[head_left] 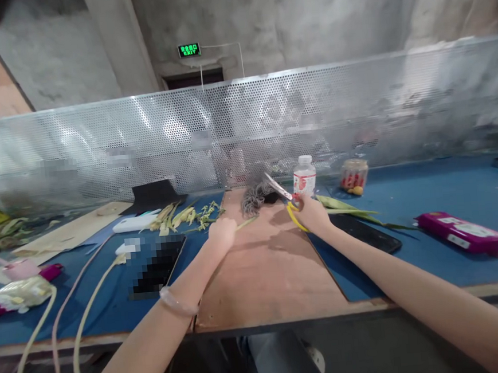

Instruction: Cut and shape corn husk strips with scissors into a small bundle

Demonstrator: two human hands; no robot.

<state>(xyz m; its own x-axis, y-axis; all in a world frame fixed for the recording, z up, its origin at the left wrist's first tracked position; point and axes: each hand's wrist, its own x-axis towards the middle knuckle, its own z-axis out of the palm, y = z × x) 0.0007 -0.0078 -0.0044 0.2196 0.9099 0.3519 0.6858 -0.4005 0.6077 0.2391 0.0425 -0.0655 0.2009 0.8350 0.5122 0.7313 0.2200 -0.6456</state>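
My left hand point(222, 234) is closed over the bare wooden board point(265, 277). From its fingers a thin pale-green plant stem point(246, 222) sticks out to the right. In my right hand point(314, 213) is a pair of scissors point(280, 187) with yellow handles, its blades pointing up and to the left. Just behind the blades lies a tangled grey bundle of cord point(254, 199). Cut leaves and sprigs point(186, 215) lie on the blue mat left of the board. Long green leaves point(345, 207) are beside my right hand.
A white-capped bottle point(304, 174) and a glass jar point(354, 177) stand at the back. A dark phone point(162, 265) and cables lie left; a black tablet-like slab point(365, 233) and a purple packet point(462, 232) lie right. A perforated metal screen point(176, 140) borders the table's far side.
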